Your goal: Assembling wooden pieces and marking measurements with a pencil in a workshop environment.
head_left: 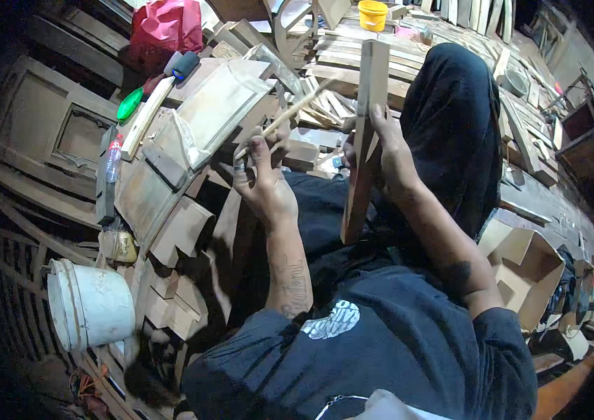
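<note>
My left hand (269,185), left of centre, has its fingers closed round a thin pale wooden stick (304,100) slanting up to the right. My right hand (393,157) grips a flat wooden bar (354,213) held upright, thumb on its right side and fingers partly hidden behind it. The stick's upper end is near the bar, to its left. Both are above my dark-clothed lap, with my raised right knee (451,98) beside the right hand.
Wooden panels (206,112) and offcuts surround me. A white bucket (94,311), plastic bottle (113,157) and green dish (129,103) are on the left; a red bag (164,28) and yellow pail (372,14) are at the back; an open cardboard box (521,273) is at the right.
</note>
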Demonstrator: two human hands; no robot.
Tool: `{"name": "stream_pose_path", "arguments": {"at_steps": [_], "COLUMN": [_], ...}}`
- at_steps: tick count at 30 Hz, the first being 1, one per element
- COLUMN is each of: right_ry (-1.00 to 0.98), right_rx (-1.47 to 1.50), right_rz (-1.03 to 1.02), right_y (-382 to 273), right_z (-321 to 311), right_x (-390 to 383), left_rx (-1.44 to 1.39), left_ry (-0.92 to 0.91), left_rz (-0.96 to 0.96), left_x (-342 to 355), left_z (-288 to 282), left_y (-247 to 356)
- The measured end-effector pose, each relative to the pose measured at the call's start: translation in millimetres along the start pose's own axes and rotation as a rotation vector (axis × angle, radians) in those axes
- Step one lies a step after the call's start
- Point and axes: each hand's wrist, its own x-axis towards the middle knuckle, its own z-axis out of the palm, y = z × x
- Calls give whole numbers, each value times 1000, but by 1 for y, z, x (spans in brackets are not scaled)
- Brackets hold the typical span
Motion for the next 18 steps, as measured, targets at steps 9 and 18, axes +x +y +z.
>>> {"name": "stream_pose_path", "arguments": {"at_steps": [9, 18], "right_ry": [-153, -263], "right_rx": [-194, -280], "right_rz": [-50, 8], "right_y": [7, -1], "right_z": [-3, -7], "right_x": [1, 8], "left_rx": [203, 594], "left_ry": [-363, -630], "left_rz": [-216, -266], "left_x": [-16, -22], "left_z": [7, 11], "left_y": [12, 36]}}
